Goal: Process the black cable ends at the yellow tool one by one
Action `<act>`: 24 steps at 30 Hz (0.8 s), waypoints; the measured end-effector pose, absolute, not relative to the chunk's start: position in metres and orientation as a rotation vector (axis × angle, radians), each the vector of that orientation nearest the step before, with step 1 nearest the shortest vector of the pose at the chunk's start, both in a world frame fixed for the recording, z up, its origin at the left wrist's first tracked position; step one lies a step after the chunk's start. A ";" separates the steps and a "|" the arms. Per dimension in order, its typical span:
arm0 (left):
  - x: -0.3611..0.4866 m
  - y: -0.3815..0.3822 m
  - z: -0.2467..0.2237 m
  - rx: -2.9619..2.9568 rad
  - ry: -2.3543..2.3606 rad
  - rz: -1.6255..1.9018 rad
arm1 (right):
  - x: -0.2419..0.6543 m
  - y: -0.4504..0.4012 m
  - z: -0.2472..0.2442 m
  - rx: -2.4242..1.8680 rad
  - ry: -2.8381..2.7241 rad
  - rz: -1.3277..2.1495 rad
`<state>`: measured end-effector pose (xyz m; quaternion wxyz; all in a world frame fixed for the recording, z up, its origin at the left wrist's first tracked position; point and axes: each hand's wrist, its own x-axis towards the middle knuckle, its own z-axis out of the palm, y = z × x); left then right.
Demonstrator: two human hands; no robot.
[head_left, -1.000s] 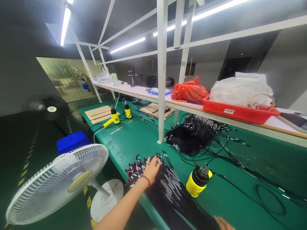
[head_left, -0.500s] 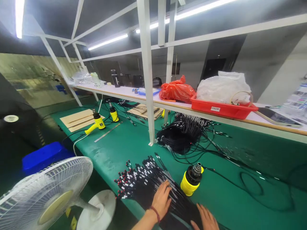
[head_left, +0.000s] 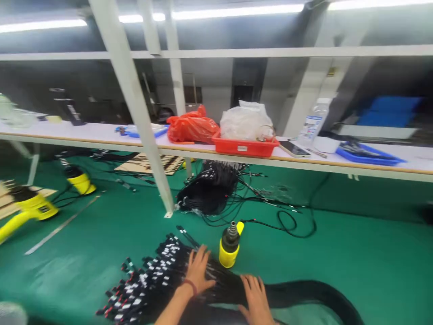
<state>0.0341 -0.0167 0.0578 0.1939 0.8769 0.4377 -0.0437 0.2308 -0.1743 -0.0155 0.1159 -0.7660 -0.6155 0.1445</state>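
Note:
A thick bundle of black cables (head_left: 145, 280) with white sleeves and red tips lies on the green bench mat (head_left: 67, 275), its long dark tail curving away to the right. My left hand (head_left: 199, 271), a red cord around its wrist, grips the bundle from above. Just to the right, my right hand (head_left: 255, 300) also holds the cables. An upright yellow heat gun (head_left: 230, 246) stands just above both hands, close to the bundle but apart from them.
A heap of black cables (head_left: 208, 192) lies beyond, beside a white shelf post (head_left: 142, 122). Yellow heat guns (head_left: 34, 210) and a metal ruler (head_left: 62, 223) are at the left. The shelf (head_left: 304, 158) holds a red crate (head_left: 245, 146) and a blue tray (head_left: 368, 154).
My view has swung right and levelled, shifting the scene left. Both hands are now together on the bundle, and its dark tail stretches out to the right.

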 end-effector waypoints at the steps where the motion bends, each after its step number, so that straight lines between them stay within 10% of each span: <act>1: 0.036 -0.010 0.058 2.470 1.200 -0.169 | 0.232 -0.175 -0.015 -2.262 -1.758 0.424; 13: 0.044 0.016 0.054 2.549 1.189 -0.430 | 0.249 -0.182 -0.014 -2.166 -1.561 0.373; 24: 0.023 -0.008 0.047 2.627 1.111 0.273 | 0.255 -0.171 -0.010 -1.920 -1.539 0.227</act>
